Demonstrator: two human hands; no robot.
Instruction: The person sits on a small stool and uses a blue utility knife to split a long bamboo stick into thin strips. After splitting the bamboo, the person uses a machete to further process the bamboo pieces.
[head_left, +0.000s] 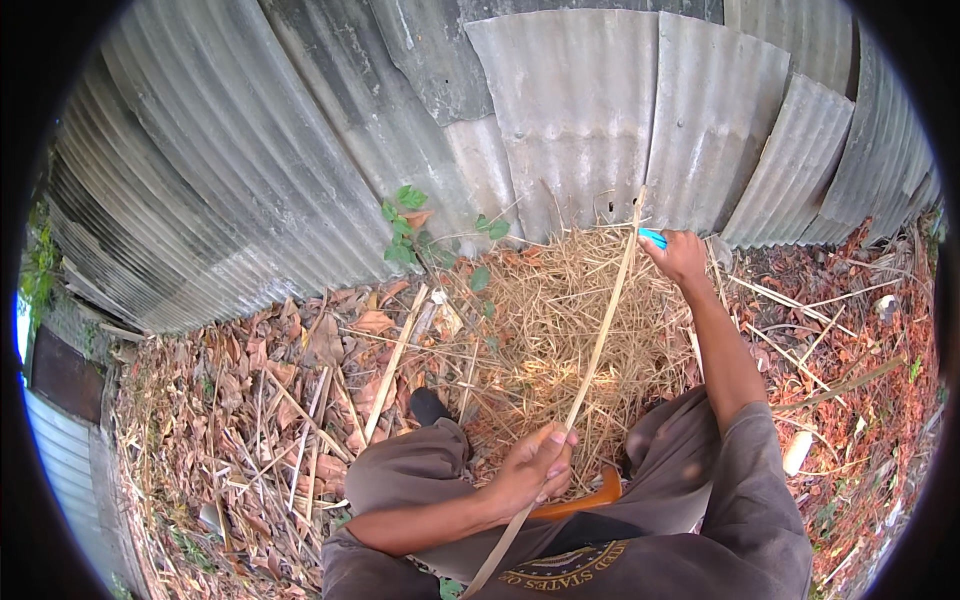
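My left hand [535, 465] is closed around a long, pale split-wood or bamboo strip [602, 335], above my lap. The strip slants from under my left forearm up and away to the right, ending near the metal fence. At its far end my right hand [680, 255], arm stretched out, is closed on a small tool with a bright blue handle [652, 238]. The tool's front end meets the strip, and its blade, if any, cannot be made out. An orange-brown curved piece [595, 497], like a wooden handle, lies across my lap, partly hidden.
Below the strip lies a heap of straw-like shavings [540, 330]. Dry leaves [250, 420] and loose strips [395, 365] cover the ground left. A corrugated metal fence [580, 120] stands close ahead, with a green leafy plant [400, 235] at its foot. A whitish object [797, 452] lies right.
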